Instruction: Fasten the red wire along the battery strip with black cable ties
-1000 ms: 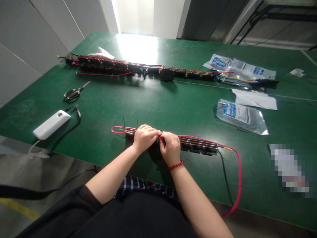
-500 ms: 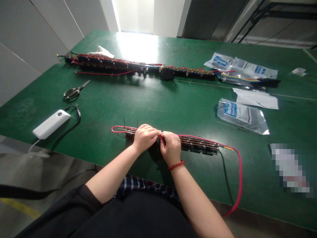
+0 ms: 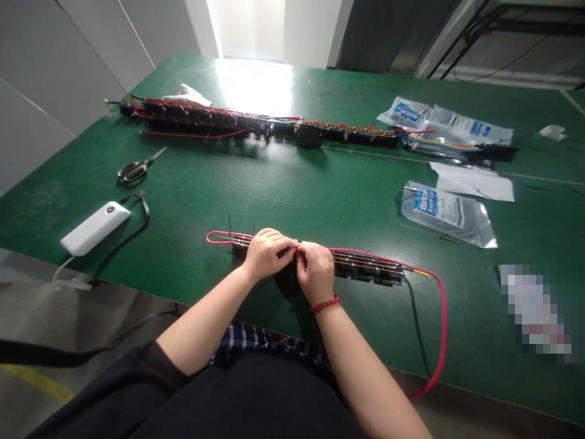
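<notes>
A long dark wiring assembly (image 3: 368,268) lies along the near side of the green table, with thin wires running lengthwise on top. A red cable (image 3: 356,250) follows it, loops back at the left end and curves down off the table edge at the right. Two thin black ties (image 3: 229,223) stick up near the left end. My left hand (image 3: 269,253) and my right hand (image 3: 316,268) meet over the middle, fingers closed, fingertips pinching at the red cable. Anything smaller between the fingertips is hidden.
A longer wired assembly (image 3: 274,127) lies across the back of the table. Scissors (image 3: 141,167) and a white device with a cord (image 3: 97,228) are at left. Plastic bags (image 3: 450,213) and a white paper (image 3: 475,183) lie at right; a pixelated item (image 3: 534,311) sits near the right edge.
My fingertips have shifted very slightly, with the left fingers a little more bent. Both hands stay at the same spot on the assembly.
</notes>
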`<state>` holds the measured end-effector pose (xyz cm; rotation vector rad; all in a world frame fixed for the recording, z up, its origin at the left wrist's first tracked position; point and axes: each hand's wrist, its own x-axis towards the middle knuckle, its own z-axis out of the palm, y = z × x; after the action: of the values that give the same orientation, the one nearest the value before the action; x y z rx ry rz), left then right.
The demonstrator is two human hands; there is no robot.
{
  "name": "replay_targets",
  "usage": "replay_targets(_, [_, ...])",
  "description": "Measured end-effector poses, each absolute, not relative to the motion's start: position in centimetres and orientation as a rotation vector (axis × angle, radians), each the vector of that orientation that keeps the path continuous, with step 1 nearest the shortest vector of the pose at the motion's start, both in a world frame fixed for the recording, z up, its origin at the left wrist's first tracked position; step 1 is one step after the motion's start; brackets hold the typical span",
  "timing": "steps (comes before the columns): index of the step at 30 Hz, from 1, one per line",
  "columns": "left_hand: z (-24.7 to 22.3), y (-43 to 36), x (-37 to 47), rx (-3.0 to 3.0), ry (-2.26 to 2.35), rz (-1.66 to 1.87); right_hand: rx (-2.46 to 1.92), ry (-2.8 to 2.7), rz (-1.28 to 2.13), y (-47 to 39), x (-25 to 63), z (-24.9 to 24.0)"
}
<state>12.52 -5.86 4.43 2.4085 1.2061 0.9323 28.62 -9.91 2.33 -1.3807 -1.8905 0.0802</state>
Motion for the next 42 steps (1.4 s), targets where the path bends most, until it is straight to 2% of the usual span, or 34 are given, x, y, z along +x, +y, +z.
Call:
replay_targets(27, [3.67, -5.52, 12.87, 2.425, 1.257, 1.070, -1.381, -1.908, 0.036, -9.98, 28.57, 2.52])
replay_targets(42, [4.04, -5.56, 13.08, 2.389, 1.329, 0.931, -1.461, -1.931, 0.011, -9.91, 28.24, 2.57])
